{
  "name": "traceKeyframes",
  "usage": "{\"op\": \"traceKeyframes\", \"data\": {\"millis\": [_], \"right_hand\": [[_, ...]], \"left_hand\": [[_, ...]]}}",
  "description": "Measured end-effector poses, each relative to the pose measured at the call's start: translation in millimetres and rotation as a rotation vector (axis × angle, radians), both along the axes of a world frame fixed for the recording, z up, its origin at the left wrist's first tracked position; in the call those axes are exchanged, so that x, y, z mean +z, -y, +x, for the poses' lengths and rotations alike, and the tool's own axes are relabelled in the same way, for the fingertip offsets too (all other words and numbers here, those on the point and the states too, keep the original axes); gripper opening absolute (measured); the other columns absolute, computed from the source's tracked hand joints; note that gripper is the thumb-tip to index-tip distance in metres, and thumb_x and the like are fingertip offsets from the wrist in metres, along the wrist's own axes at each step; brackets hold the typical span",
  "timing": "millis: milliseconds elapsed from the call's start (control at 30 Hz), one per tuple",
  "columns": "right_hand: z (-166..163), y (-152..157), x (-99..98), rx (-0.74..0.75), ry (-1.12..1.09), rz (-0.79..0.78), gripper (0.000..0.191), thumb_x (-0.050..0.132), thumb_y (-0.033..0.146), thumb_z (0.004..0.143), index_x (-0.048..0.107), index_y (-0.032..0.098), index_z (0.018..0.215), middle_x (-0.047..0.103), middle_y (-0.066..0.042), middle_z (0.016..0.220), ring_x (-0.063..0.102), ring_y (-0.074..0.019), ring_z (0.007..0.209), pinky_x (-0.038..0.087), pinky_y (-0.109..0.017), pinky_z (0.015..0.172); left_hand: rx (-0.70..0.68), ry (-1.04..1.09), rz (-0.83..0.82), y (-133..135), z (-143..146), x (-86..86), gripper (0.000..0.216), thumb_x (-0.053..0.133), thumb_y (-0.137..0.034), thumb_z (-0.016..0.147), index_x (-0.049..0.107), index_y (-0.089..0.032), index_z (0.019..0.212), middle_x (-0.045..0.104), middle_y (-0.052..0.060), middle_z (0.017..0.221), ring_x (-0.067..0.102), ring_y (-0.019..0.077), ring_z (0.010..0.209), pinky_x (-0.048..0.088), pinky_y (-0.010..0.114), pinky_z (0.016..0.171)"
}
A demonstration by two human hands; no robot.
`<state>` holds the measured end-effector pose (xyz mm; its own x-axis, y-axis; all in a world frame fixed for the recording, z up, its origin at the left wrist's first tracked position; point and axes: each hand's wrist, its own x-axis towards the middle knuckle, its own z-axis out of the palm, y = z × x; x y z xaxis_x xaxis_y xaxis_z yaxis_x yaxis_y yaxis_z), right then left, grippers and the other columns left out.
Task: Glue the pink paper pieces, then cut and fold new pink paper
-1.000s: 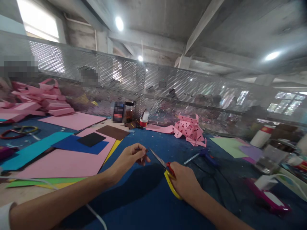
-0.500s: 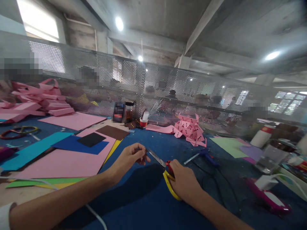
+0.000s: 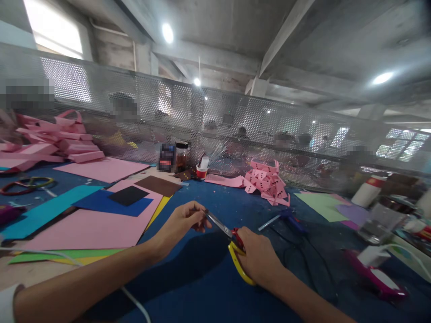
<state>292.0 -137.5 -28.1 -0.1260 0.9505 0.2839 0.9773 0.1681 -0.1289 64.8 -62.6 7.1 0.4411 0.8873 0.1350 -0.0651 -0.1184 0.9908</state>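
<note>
My right hand (image 3: 261, 258) is wrapped round the handles of a pair of scissors (image 3: 219, 224), one handle yellow and the other red. Their metal blades point up and left, with the tips at the fingers of my left hand (image 3: 192, 216). The left thumb and fingers are pinched together just above the blue table (image 3: 191, 287). A tiny dark bit shows at those fingertips by the blade tips, too small to name. Right of the scissors lies a blue glue gun (image 3: 293, 222) with a clear glue stick in it.
Coloured sheets, including a pink sheet (image 3: 90, 229) and a black piece (image 3: 128, 195), cover the left side. Dotted pink strips (image 3: 266, 181) are heaped at the back before a perforated metal screen (image 3: 188, 107). A clear jar (image 3: 380, 220) and a magenta tool (image 3: 377, 276) are at the right.
My right hand and the scissors have shifted slightly down, and the yellow handle sits a little lower. My left hand is almost unmoved; the dark bit at its fingertips shows more plainly.
</note>
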Motion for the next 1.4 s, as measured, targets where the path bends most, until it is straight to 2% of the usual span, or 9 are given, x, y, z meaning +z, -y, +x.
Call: {"op": "traceKeyframes", "data": {"millis": [567, 1400], "right_hand": [[-1, 0, 0.7, -0.013, 0.096, 0.030, 0.012, 0.054, 0.030, 0.092, 0.059, 0.021, 0.085, 0.068, -0.001, 0.083, 0.067, -0.0165, 0.072, 0.023, -0.031, 0.057], [-4, 1, 8.2, -0.062, 0.108, -0.071, 0.014, 0.055, 0.032, 0.093, 0.063, 0.022, 0.088, 0.072, -0.003, 0.086, 0.070, -0.0197, 0.078, 0.028, -0.029, 0.059]], "left_hand": [[-0.024, -0.016, 0.003, 1, 0, -0.5, 0.023, 0.064, -0.041, 0.085, 0.053, -0.020, 0.083, 0.073, 0.003, 0.074, 0.061, 0.0154, 0.064, 0.045, 0.029, 0.066], [-0.031, -0.021, -0.036, 0, -1, -0.4, 0.026, 0.065, -0.041, 0.084, 0.053, -0.020, 0.078, 0.074, 0.005, 0.076, 0.062, 0.0152, 0.064, 0.047, 0.029, 0.067]]}}
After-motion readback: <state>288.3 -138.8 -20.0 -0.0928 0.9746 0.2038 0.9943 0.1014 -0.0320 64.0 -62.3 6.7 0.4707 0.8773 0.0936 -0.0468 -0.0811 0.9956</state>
